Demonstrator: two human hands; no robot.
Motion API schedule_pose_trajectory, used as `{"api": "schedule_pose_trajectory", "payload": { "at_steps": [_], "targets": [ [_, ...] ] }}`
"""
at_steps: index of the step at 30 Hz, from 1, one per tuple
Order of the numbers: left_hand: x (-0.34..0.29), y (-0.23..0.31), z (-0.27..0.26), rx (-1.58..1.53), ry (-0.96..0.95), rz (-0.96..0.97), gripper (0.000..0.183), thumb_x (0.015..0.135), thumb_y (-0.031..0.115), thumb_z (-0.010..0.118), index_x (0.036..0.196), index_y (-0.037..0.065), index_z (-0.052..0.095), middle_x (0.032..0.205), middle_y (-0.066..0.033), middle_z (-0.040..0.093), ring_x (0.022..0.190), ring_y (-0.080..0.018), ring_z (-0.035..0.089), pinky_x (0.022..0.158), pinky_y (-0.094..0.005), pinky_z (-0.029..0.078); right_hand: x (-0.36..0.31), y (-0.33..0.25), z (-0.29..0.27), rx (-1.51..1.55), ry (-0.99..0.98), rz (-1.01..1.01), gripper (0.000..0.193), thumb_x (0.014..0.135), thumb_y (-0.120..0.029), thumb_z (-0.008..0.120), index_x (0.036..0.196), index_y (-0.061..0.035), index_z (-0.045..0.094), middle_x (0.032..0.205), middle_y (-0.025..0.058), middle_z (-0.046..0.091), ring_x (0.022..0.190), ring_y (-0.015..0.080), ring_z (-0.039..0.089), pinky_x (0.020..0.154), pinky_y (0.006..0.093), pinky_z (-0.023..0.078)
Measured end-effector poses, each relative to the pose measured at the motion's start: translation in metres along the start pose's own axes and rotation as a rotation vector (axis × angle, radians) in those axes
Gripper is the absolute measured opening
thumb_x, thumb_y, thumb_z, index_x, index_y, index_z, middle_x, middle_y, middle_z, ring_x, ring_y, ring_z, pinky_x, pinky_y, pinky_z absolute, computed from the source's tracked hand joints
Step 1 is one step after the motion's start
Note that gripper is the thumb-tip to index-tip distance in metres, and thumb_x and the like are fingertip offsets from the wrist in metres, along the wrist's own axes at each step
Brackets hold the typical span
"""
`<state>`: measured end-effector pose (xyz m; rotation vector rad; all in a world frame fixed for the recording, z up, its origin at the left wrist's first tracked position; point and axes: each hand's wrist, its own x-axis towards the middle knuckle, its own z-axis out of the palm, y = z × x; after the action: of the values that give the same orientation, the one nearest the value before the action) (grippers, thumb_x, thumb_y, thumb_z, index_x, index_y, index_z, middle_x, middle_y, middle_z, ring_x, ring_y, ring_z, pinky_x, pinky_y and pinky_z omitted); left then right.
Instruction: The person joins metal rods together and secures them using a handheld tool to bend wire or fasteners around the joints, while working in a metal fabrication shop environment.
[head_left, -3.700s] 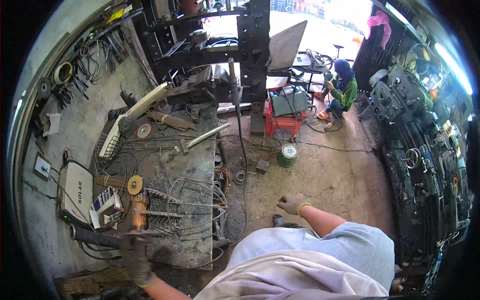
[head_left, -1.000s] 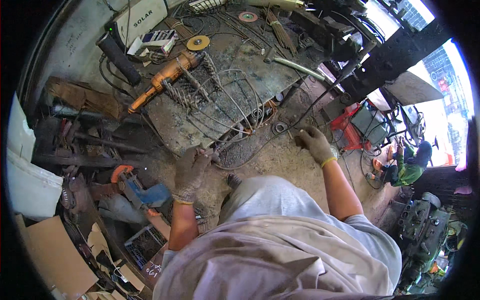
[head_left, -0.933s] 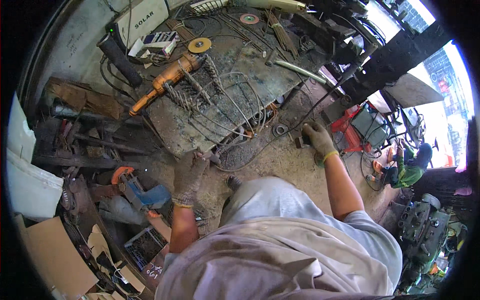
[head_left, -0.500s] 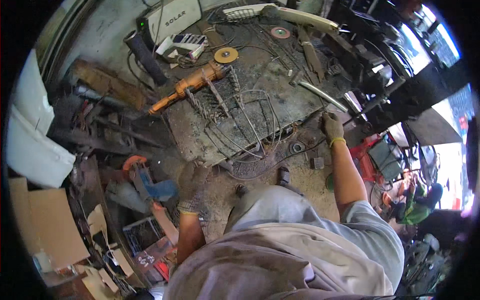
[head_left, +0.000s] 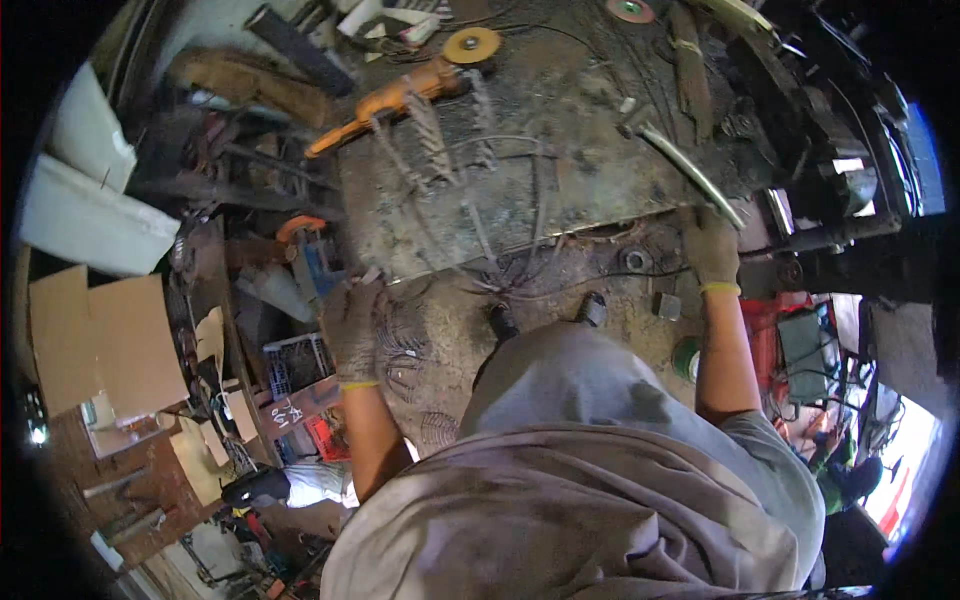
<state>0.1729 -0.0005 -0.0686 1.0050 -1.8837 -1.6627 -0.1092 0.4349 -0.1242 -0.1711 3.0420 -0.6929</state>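
Slanting hammer (head_left: 684, 164), handle (head_left: 706, 187) toward right hand (head_left: 713, 248)

The hammer (head_left: 692, 175) lies toward two o'clock on the bench (head_left: 590, 165), its dark head up at half past ten, its silvery, tube-like handle slanting toward half past four. The bench top is dark, flat and grimy, its near edge rising toward half past two.

Left hand (head_left: 352, 322) and twisted metal rods (head_left: 428, 138) blurred, details indistinct.
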Motion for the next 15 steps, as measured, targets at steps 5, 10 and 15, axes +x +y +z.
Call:
{"api": "schedule_pose_trajectory", "payload": {
  "at_steps": [5, 10, 15],
  "targets": [
    [0.010, -0.058, -0.039, 0.253, -0.015, 0.051, 0.011, 0.098, 0.016, 0.067, 0.101, 0.006, 0.064, 0.092, -0.0033, 0.065, 0.077, -0.0122, 0.060, 0.069, -0.0274, 0.049, 0.007, -0.063, -0.078, -0.027, -0.137, 0.000, 0.047, 0.096, -0.047, 0.058, 0.109, -0.0047, 0.072, 0.103, 0.0258, 0.071, 0.101, 0.0459, 0.067, 0.088, 0.0523, 0.052],
    [0.003, -0.054, -0.017, 0.091, -0.003, 0.087, 0.015, 0.099, 0.021, 0.065, 0.096, 0.006, 0.065, 0.090, -0.0042, 0.064, 0.081, -0.0133, 0.061, 0.073, -0.0296, 0.048, 0.104, -0.100, -0.059, -0.015, 0.049, -0.307, 0.042, 0.097, -0.043, 0.057, 0.112, -0.0071, 0.072, 0.108, 0.0226, 0.072, 0.103, 0.0429, 0.068, 0.092, 0.0519, 0.052],
    [-0.014, -0.037, -0.016, 0.110, 0.028, 0.114, 0.024, 0.097, 0.018, 0.068, 0.114, 0.001, 0.066, 0.107, -0.0082, 0.069, 0.089, -0.0184, 0.065, 0.075, -0.0301, 0.052, 0.192, -0.128, 0.002, -0.546, -0.189, -0.374, 0.039, 0.096, -0.031, 0.056, 0.120, -0.0063, 0.073, 0.120, 0.0207, 0.072, 0.115, 0.0404, 0.067, 0.097, 0.0503, 0.053]
  ]
}}
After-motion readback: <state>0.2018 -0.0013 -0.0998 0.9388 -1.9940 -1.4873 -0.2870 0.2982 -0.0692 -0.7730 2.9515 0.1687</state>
